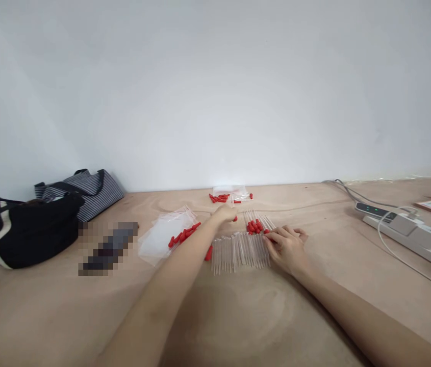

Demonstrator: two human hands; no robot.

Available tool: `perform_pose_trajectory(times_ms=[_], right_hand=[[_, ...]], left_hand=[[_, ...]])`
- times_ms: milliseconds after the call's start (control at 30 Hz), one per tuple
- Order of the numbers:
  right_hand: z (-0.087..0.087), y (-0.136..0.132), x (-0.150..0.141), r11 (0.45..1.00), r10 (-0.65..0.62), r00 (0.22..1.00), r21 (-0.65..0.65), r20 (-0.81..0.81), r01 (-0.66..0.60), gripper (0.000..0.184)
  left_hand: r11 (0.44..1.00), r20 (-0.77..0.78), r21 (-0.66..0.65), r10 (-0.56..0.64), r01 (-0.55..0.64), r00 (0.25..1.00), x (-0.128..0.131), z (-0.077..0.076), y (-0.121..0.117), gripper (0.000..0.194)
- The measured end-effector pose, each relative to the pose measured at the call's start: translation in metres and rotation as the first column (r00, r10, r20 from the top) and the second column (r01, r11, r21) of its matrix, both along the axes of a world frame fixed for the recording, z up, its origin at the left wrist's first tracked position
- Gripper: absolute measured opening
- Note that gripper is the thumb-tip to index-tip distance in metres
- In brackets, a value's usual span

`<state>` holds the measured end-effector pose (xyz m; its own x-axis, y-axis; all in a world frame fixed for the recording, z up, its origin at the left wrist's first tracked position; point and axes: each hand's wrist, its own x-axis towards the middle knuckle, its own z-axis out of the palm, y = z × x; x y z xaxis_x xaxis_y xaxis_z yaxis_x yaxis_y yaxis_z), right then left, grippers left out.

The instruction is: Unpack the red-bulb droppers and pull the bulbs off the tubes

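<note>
My left hand (225, 213) reaches to the middle of the table, its fingers closed; a red rubber bulb and a clear tube show at the fingertips, apparently one dropper. Its fingers are partly hidden. My right hand (286, 247) rests on the table, thumb and index finger together at a red bulb beside a pile of red rubber bulbs (254, 226). Behind that pile lie thin clear tubes (264, 219) with their tips pointing away. Between my forearms, a row of clear glass tubes (240, 252) lies side by side. More red bulbs (184, 234) lie left of my left forearm.
Clear plastic bags (165, 232) lie at left, and another bag (230, 191) with red bulbs (220, 198) lies near the wall. A black bag (43, 229), a striped bag (89, 186) and a blurred dark object (110, 250) are further left. A power strip (414, 239) with cables is at right.
</note>
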<state>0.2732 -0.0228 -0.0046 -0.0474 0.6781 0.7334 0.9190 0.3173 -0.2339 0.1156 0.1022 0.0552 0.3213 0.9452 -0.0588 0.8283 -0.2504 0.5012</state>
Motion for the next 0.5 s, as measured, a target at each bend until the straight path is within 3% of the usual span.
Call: perform_pose_trajectory(times_ms=[133,233,333,400,500], right_hand=[[-0.002,0.0,-0.003,1.0,0.015,1.0,0.021,-0.014,-0.015,0.021],[-0.003,-0.002,-0.012,0.997,0.056,0.998,0.058,-0.008,-0.056,0.019],[-0.002,-0.008,-0.026,0.988,0.114,0.993,0.104,0.033,-0.117,0.023],[-0.001,-0.012,-0.035,0.977,0.162,0.983,0.128,0.089,-0.172,0.026],[0.0,-0.016,-0.047,0.949,0.252,0.947,0.143,0.198,-0.282,0.025]], left_hand=[[0.979,0.046,0.192,0.066,-0.073,0.997,-0.054,0.007,-0.038,0.023],[0.937,0.067,0.339,0.066,-0.085,0.996,-0.087,-0.005,-0.079,0.017],[0.783,-0.01,0.611,-0.137,0.114,0.991,-0.102,-0.026,-0.111,0.014],[0.691,-0.066,0.696,-0.209,0.195,0.976,-0.101,-0.038,-0.122,0.013],[0.598,-0.101,0.765,-0.256,0.24,0.961,-0.092,-0.049,-0.127,0.015]])
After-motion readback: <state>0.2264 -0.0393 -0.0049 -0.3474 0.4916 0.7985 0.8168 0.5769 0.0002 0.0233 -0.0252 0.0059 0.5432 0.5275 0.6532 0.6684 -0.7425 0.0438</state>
